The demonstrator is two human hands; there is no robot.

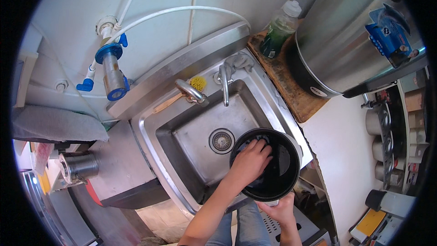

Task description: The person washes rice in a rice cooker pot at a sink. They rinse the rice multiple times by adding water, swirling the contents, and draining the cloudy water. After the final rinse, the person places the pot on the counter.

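A pot with a black interior and a pale outer wall (281, 186) is held over the right front corner of a stainless steel sink (191, 143). Its dark inside has a wet shine. My left hand (256, 155) reaches into the pot, palm down with bent fingers; whatever may lie under the palm is hidden. From below, my right hand (281, 208) grips the pot's near side at a white part. The drain strainer (222, 140) shows in the sink floor, left of the pot.
Two faucets, a thick curved one (189, 90) and a slim one (224, 85), stand at the sink's back, with a yellow-bristled brush (198, 83) and a grey cloth (239, 62). On a wooden board (307, 109) are a green soap bottle (278, 30) and a large metal container (336, 37).
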